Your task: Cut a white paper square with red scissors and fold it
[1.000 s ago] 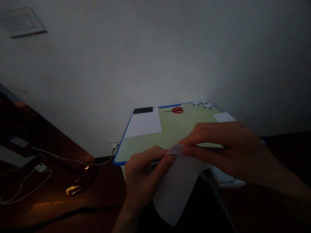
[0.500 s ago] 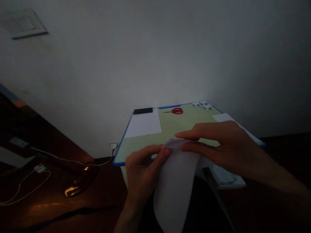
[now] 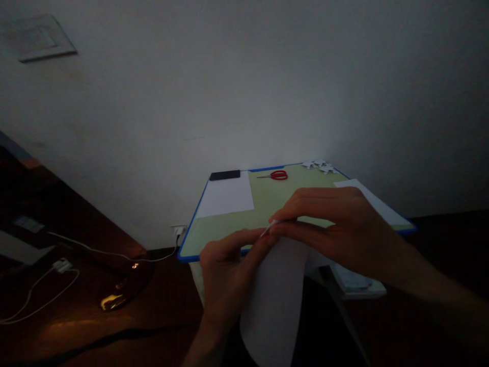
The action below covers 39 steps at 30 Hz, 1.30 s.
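A sheet of white paper (image 3: 277,290) hangs down from both hands in front of the table's near edge, its lower part curving over my lap. My left hand (image 3: 231,275) is closed on the paper's upper left, thumb and index finger pinching the edge. At the top edge my right hand (image 3: 330,224) pinches the paper between thumb and fingers, its fingertips close beside those of the left. The pinched edge shows as a thin white line, and my fingers partly cover it.
On the green table (image 3: 229,232) with a blue rim lie a white sheet (image 3: 225,196), a dark phone-like slab (image 3: 224,175), red-handled scissors (image 3: 278,175) and several white paper cutouts (image 3: 319,165). Another sheet (image 3: 376,201) is at right. A charger (image 3: 179,232) is plugged into the wall.
My right hand has moved slightly left and closed its fingers onto the paper's top edge. The two hands' fingertips are now nearer each other.
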{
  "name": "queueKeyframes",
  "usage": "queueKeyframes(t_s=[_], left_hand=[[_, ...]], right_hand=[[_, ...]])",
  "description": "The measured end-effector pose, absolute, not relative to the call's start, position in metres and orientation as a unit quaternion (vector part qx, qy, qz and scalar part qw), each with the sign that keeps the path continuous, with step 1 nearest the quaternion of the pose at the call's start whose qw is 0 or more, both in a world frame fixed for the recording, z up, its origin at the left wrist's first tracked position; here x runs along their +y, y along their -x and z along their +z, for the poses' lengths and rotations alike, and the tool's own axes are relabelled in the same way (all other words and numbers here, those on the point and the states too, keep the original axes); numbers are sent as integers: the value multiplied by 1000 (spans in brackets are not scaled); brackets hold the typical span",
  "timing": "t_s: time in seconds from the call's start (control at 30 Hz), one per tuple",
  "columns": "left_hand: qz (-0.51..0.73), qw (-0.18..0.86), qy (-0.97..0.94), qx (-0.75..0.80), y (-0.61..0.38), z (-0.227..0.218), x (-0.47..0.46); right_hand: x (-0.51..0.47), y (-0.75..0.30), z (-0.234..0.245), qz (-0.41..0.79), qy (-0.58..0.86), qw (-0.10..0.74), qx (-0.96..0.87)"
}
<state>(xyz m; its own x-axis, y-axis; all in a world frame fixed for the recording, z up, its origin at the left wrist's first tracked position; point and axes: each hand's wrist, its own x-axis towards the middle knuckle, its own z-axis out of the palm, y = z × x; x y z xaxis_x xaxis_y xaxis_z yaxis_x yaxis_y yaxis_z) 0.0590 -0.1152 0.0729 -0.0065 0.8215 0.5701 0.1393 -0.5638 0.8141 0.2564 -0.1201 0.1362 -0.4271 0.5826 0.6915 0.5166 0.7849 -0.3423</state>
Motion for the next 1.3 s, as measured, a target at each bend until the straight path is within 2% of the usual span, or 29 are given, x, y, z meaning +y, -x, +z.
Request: queueKeyframes(t_s=[0.5,0.97,1.3], left_hand=[[562,277,-698,347,-52,68,-117],[526,285,-692,404,-46,64,-121],[494,392,-679,375,-46,55,-116]], right_hand=[[-114,-259,140,71,315,423,-847],[-109,-260,144,82,356,445,-817],[-102,-265,143,153,361,457,-799]])
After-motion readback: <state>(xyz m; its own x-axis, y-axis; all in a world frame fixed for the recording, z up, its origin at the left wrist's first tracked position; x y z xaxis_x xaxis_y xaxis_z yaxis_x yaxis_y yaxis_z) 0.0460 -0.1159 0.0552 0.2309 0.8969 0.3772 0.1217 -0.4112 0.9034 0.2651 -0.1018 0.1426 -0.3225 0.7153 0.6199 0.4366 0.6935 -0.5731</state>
